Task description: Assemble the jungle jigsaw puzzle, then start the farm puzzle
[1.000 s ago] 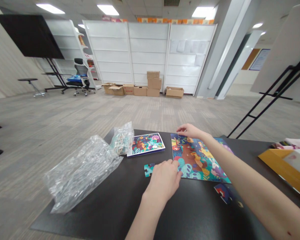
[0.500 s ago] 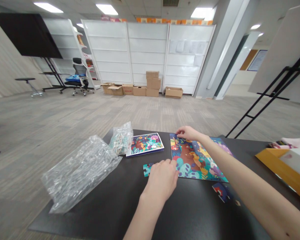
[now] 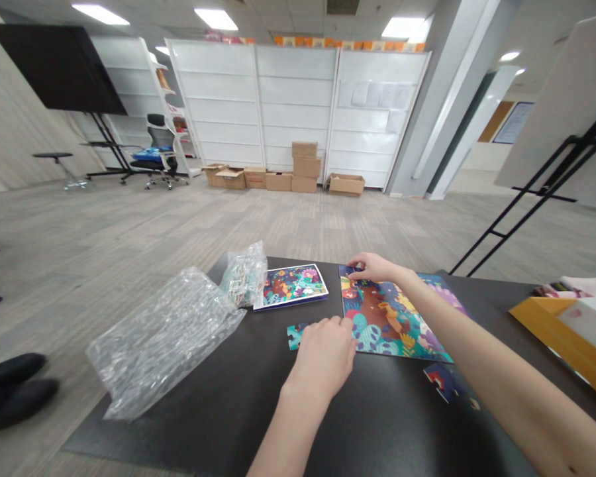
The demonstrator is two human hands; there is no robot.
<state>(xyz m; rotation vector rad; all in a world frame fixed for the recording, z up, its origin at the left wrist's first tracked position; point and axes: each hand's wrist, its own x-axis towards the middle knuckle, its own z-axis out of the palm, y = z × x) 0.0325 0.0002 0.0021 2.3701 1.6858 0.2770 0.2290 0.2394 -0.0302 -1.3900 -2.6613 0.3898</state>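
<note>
My right hand [image 3: 372,267] rests its fingertips on the top left corner of a colourful jigsaw puzzle [image 3: 395,318]; I cannot tell whether they grip a piece. My left hand [image 3: 325,358] lies against the puzzle's lower left edge, close to a loose teal piece [image 3: 295,336] on the table. Two joined dark puzzle pieces [image 3: 444,383] lie below the puzzle, beyond my right forearm, with a small scrap [image 3: 473,403] beside them. A printed picture card [image 3: 293,286] sits to the puzzle's left.
A black table [image 3: 218,424] holds a bubble wrap sleeve [image 3: 163,344] and a clear bag of pieces [image 3: 243,277]. A yellow box [image 3: 561,338] stands at right. A person's black shoes [image 3: 14,391] show on the carpet at left, and a black easel [image 3: 541,185] stands beyond the table.
A person's black shoes have come into view on the floor at lower left. My hands stay almost where they were, and the view has shifted slightly.
</note>
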